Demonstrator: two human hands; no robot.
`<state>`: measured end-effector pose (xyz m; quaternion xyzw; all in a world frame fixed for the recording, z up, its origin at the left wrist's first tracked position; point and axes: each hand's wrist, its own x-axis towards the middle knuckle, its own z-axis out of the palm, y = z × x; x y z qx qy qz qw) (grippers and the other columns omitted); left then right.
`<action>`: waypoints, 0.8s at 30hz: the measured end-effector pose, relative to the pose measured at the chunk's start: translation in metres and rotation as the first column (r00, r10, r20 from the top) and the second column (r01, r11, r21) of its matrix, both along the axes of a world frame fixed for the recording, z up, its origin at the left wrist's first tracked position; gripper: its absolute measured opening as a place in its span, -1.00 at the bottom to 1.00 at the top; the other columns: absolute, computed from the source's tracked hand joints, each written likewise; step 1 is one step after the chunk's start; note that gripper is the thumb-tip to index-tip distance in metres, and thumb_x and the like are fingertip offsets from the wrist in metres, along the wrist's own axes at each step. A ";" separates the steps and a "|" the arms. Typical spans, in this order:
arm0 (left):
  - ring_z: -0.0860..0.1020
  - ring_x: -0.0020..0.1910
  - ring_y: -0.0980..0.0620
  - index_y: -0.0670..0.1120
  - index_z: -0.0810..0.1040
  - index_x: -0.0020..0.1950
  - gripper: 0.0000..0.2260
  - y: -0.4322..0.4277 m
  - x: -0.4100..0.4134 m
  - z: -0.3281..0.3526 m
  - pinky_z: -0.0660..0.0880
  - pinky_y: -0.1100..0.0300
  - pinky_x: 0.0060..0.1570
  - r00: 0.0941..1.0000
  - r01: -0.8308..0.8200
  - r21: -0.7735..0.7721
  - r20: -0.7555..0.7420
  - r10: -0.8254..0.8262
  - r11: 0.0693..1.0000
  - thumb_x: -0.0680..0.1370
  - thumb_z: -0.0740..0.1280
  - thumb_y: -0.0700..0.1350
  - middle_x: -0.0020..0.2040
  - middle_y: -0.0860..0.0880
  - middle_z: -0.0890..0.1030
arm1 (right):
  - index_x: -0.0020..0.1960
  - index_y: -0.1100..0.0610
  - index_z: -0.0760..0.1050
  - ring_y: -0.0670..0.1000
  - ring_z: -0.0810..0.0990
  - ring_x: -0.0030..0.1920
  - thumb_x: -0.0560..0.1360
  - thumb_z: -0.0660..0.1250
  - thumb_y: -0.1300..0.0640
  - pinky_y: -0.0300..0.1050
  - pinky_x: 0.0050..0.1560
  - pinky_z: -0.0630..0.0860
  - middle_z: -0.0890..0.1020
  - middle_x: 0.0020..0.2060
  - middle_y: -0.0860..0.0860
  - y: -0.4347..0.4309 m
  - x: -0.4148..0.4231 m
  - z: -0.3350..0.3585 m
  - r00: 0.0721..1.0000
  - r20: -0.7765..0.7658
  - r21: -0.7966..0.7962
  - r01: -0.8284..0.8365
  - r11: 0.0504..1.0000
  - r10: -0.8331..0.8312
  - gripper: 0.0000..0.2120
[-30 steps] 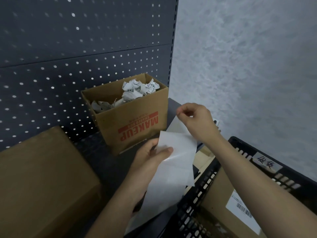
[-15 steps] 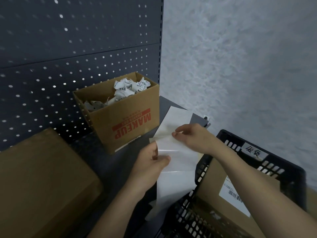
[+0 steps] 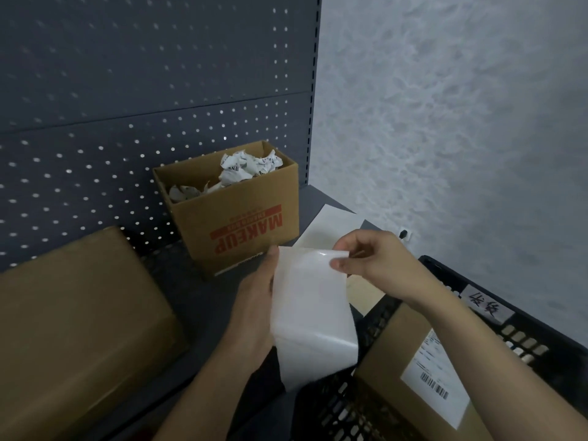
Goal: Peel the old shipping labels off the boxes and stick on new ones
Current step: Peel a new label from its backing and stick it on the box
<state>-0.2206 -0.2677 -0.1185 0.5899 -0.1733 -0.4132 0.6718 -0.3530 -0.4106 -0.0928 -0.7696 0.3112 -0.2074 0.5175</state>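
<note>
Dark grey pegboard (image 3: 127, 90) behind, two panels, seam between. Slotted upright (image 3: 315, 90) at right edge. Pale mottled wall (image 3: 461, 122) to the right. Dark grey shelf (image 3: 197, 297) below. Dim, even light.

glossy label sheet (image 3: 313, 316) — matt cardboard box (image 3: 241, 224), plastic crate (image 3: 521, 332)

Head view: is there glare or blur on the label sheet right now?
Head view: dim overall; a small glare streak on the label sheet at its curled top edge; upper holes of the pegboard look smeared; the printed label on the box in the crate shows bars, text too small.
</note>
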 end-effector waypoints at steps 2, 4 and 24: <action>0.64 0.04 -0.14 -0.02 0.66 -0.01 -0.78 0.004 0.001 -0.001 0.53 -0.15 0.17 0.997 -0.002 0.023 0.073 0.001 1.000 0.57 0.31 0.08 -0.01 -0.10 0.69 | -0.08 0.23 0.61 -0.04 0.63 -0.24 0.43 0.49 0.29 -0.30 -0.22 0.54 0.68 -0.14 0.15 0.001 -0.003 0.003 0.998 0.013 -0.008 -0.057 0.998 0.057 -0.90; 0.65 0.01 -0.13 0.00 0.68 -0.07 -0.85 0.008 0.003 -0.004 0.55 -0.14 0.13 0.990 0.003 0.056 0.142 -0.011 0.998 0.56 0.35 0.02 -0.05 -0.06 0.69 | -0.08 0.22 0.61 0.00 0.62 -0.21 0.42 0.50 0.28 -0.19 -0.14 0.55 0.68 -0.14 0.13 0.001 -0.005 0.003 0.994 -0.012 -0.032 -0.111 0.993 0.110 -0.89; 0.61 -0.01 -0.12 -0.01 0.60 0.08 -0.82 0.038 -0.010 -0.003 0.52 -0.12 0.07 0.773 0.258 0.053 0.588 -0.239 0.965 0.62 0.24 -0.21 -0.05 -0.07 0.65 | -0.09 0.19 0.67 -0.13 0.62 -0.22 0.42 0.50 0.21 -0.26 -0.15 0.51 0.70 -0.26 -0.02 0.028 0.013 0.000 0.933 0.104 -0.071 -0.340 0.938 0.346 -0.91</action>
